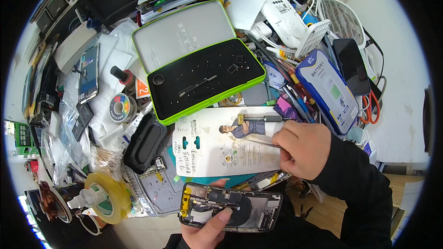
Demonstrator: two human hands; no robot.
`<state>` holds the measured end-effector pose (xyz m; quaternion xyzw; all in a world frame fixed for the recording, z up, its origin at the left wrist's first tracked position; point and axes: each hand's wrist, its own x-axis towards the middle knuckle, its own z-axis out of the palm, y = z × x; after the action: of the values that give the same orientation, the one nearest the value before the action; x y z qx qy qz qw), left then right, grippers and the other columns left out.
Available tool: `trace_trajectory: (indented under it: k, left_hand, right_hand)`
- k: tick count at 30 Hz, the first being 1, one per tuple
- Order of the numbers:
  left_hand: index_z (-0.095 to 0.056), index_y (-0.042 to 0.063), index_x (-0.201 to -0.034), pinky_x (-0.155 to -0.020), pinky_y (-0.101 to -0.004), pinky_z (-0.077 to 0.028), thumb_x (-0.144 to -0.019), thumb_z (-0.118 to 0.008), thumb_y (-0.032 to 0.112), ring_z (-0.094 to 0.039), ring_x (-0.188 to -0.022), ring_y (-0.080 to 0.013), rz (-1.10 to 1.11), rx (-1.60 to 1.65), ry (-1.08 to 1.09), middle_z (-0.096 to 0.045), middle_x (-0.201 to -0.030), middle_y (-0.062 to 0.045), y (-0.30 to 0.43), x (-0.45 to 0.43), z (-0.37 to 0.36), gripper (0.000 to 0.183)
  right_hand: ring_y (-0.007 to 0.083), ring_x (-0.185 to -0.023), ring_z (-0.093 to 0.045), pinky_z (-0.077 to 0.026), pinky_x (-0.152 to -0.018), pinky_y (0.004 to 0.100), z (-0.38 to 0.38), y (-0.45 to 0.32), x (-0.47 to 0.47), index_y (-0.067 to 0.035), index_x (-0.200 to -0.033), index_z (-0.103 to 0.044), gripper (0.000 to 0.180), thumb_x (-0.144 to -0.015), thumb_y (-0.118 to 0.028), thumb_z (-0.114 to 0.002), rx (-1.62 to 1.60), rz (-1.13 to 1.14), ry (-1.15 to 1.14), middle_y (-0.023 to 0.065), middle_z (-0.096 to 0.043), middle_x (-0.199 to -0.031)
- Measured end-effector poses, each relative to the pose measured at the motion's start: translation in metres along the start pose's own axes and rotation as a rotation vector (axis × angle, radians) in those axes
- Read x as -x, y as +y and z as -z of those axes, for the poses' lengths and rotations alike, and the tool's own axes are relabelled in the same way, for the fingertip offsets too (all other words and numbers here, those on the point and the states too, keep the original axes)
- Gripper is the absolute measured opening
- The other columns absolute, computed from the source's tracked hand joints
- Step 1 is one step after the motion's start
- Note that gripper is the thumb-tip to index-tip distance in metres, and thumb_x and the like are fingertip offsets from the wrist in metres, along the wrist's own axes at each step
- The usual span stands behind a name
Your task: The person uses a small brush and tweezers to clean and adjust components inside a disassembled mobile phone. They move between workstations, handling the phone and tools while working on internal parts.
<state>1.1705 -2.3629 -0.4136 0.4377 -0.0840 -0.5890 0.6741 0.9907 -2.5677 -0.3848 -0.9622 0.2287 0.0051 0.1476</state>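
An opened smartphone housing, its inner parts bare, lies in my left hand, with the thumb across its middle. My right hand grips thin metal tweezers, their tips pointing left above a white printed card. A screwdriver with a brass-coloured end lies along the card's upper part. Beyond the card stands an opened green-edged case; small screws, a thin metal strip and other small parts lie on its black lining.
Left are a black plastic tray, a solder wire spool, a clear tape roll and a detached phone screen. Right are pens and tools, a blue battery box and a dark phone. Papers and a white device stand behind.
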Motion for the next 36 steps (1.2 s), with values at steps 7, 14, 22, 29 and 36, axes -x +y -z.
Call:
trace_trajectory:
  k: [7, 14, 22, 29, 36]
  left_hand:
    - [-0.049, -0.006, -0.142, -0.101, -0.0390, -0.049, -0.087, -0.066, -0.006, -0.064, -0.114, -0.0264, 0.026, -0.099, -0.046, -0.062, -0.131, -0.015, -0.003, 0.006, 0.003, 0.057]
    - [-0.030, -0.006, -0.154, -0.113, -0.0453, -0.041, -0.094, -0.063, 0.011, -0.051, -0.135, -0.0316, 0.053, 0.057, -0.101, -0.043, -0.155, -0.021, -0.001, 0.011, 0.001, 0.071]
    - [-0.020, -0.005, -0.159, -0.115, -0.0490, -0.041, -0.099, -0.051, 0.063, -0.048, -0.139, -0.0332, -0.022, 0.425, -0.090, -0.041, -0.157, -0.020, -0.002, 0.009, -0.005, 0.096]
    - [-0.025, -0.006, -0.157, -0.114, -0.0481, -0.041, -0.102, -0.056, 0.036, -0.050, -0.137, -0.0339, -0.027, 0.303, -0.096, -0.042, -0.156, -0.020, -0.003, 0.013, -0.002, 0.076]
    - [-0.034, -0.006, -0.153, -0.110, -0.0435, -0.045, -0.093, -0.057, 0.001, -0.058, -0.127, -0.0311, -0.048, 0.240, -0.034, -0.054, -0.144, -0.017, -0.003, 0.017, -0.006, 0.065]
  right_hand:
    - [0.0315, -0.065, -0.062, -0.051, -0.056, 0.0396, 0.020, 0.003, -0.005, -0.002, -0.090, -0.061, 0.021, -0.072, -0.006, -0.070, -0.042, 0.000, 0.164, 0.0108, -0.059, -0.081]
    - [0.0288, -0.071, -0.064, -0.050, -0.059, 0.0360, 0.051, -0.035, 0.002, 0.001, -0.107, -0.067, 0.030, -0.077, 0.003, -0.068, -0.657, 0.000, 0.240, 0.0141, -0.064, -0.090]
    - [0.0206, -0.114, -0.063, -0.050, -0.098, 0.0322, 0.021, -0.059, 0.024, 0.003, -0.145, -0.047, 0.059, -0.093, -0.006, -0.073, -1.263, -0.306, 0.028, 0.0174, -0.062, -0.126]
    - [0.0107, -0.100, -0.065, -0.047, -0.071, 0.0225, 0.019, -0.073, 0.039, 0.003, -0.142, -0.053, 0.049, -0.094, 0.000, -0.065, -1.074, -0.424, 0.287, 0.0129, -0.063, -0.117]
    - [0.0047, -0.056, -0.053, -0.040, -0.057, 0.0203, 0.044, -0.077, 0.036, 0.004, -0.143, -0.054, 0.046, -0.098, -0.001, -0.059, -1.337, -0.285, -0.102, 0.0040, -0.065, -0.075]
